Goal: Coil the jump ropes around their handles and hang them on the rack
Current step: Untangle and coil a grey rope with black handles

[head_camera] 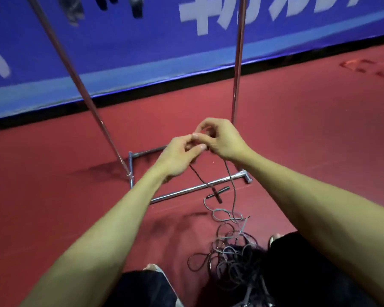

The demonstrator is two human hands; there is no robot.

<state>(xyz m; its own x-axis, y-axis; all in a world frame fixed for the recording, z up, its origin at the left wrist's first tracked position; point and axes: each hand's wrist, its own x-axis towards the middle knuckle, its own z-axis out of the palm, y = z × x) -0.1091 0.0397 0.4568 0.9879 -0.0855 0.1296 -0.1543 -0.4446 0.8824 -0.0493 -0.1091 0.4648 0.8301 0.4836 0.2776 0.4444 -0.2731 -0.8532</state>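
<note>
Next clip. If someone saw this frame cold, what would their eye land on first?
First, the two hands meeting mid-frame: the left hand and right hand pinch a thin rope whose strands hang down to the red floor. Next comes the tangled pile of ropes at the bottom, between the person's legs. Behind the hands stands the metal rack, against a blue banner.
</note>
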